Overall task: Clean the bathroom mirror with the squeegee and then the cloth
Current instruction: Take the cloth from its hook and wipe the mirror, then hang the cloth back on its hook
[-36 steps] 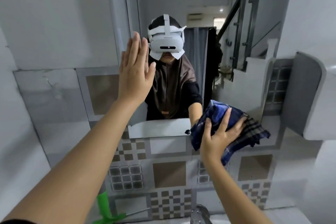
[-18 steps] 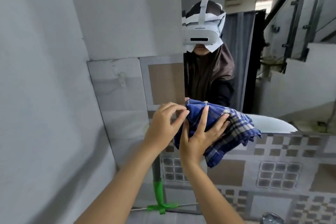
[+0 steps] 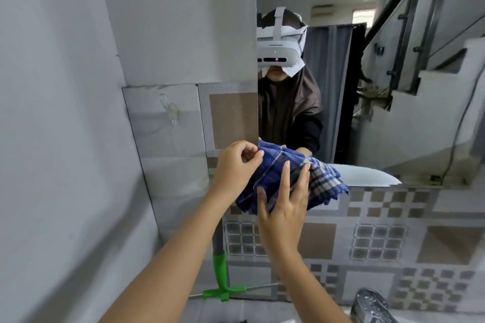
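Grey painted wall (image 3: 65, 86) across the whole left side, meeting a band of patterned tiles (image 3: 380, 238) lower down. Mirror (image 3: 380, 113) mounted on the upper right, lower edge resting just above the tile band, left edge running straight up the wall; reflected in it, a person in a white headset and a staircase behind. Blue plaid cloth (image 3: 291, 178) bunched up at the lower left corner of the mirror, lapping over the glass and the tiles below it. Right hand (image 3: 282, 207) spread flat against the cloth from below, fingers extended upward over the folds. Left hand (image 3: 233, 165) close beside, thumb and fingers pinched on the cloth's upper left edge, so both hands together on the same fabric. Green-handled squeegee (image 3: 221, 283) propped low against the tiled wall, well below the hands, untouched. Chrome tap (image 3: 370, 307) at the bottom right edge. Clear plastic hook (image 3: 170, 110) stuck on the grey tile left of the mirror.
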